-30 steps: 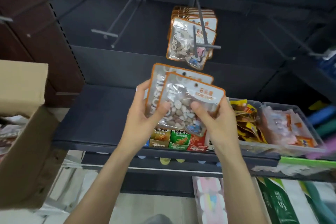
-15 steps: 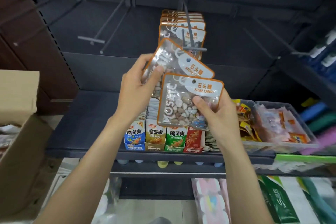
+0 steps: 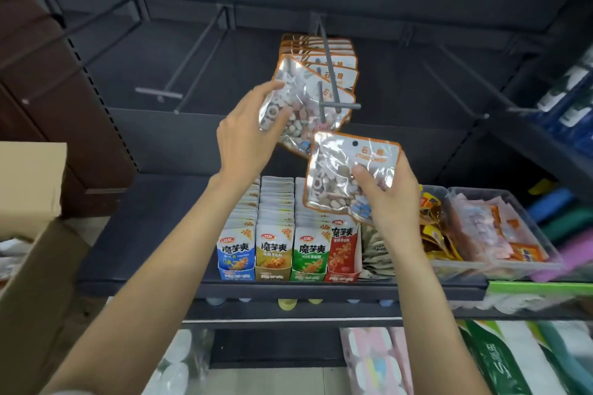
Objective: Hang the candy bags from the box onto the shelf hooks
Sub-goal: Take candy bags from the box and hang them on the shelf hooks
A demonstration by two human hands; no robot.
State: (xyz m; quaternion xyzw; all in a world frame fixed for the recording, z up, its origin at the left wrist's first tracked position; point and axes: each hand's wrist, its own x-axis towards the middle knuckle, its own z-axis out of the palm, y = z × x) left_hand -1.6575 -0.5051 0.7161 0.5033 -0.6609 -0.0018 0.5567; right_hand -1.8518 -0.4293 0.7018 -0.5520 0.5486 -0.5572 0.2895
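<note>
Left hand [image 3: 247,135] pinching glossy clear orange-edged candy bag [image 3: 290,102] at grey metal hook [image 3: 333,96], by hung bags [image 3: 321,58], right hand [image 3: 390,199] gripping second crinkled pebble-candy bag [image 3: 343,170] below the hook, cardboard box [image 3: 29,183] far left, dark shelf [image 3: 144,234] beneath

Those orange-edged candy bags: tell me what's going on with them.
A person is stocking the shelf. The left hand holds a clear, orange-edged candy bag up at the grey metal hook, where more such bags already hang. The right hand grips a second clear candy bag lower down, waiting, above the colourful snack packets.
</note>
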